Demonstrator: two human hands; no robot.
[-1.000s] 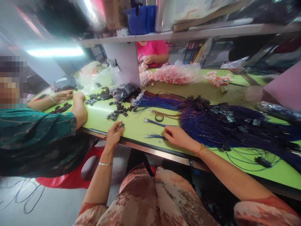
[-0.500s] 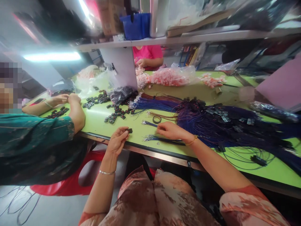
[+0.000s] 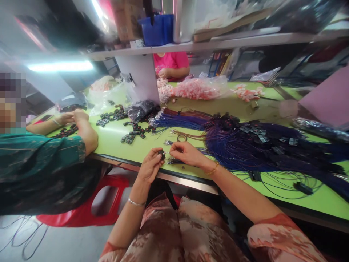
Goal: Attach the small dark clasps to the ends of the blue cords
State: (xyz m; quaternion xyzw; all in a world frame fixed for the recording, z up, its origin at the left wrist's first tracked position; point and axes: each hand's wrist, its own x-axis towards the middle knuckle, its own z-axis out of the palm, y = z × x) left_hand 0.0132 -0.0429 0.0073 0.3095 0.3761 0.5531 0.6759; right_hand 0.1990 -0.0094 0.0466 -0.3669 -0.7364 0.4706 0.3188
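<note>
Between the thumb and fingers of my left hand (image 3: 150, 165) is a small black plastic connector housing (image 3: 163, 154), held just over the table's front edge. My right hand (image 3: 184, 153) is closed in a pinch close to the housing's right side. A thin wire with a bright metal tip seems to stick out of that pinch towards the housing; the fingers hide most of it. Under and beside my right hand lie bundles of dark wires (image 3: 174, 161) with silvery terminals. Behind it is a black ring (image 3: 181, 138), perhaps a roll of tape.
Loose black housings (image 3: 134, 133) lie to the left. A large heap of blue wires (image 3: 226, 145) covers the right side. Pink-white parts in a bag (image 3: 200, 87) lie further back. A co-worker in a green sleeve (image 3: 54, 149) sits at left; another person in pink (image 3: 174, 65) sits opposite.
My left hand has moved right with the housing and turned it. My right hand has come left from the wire bundle, so the two hands are now close together.
</note>
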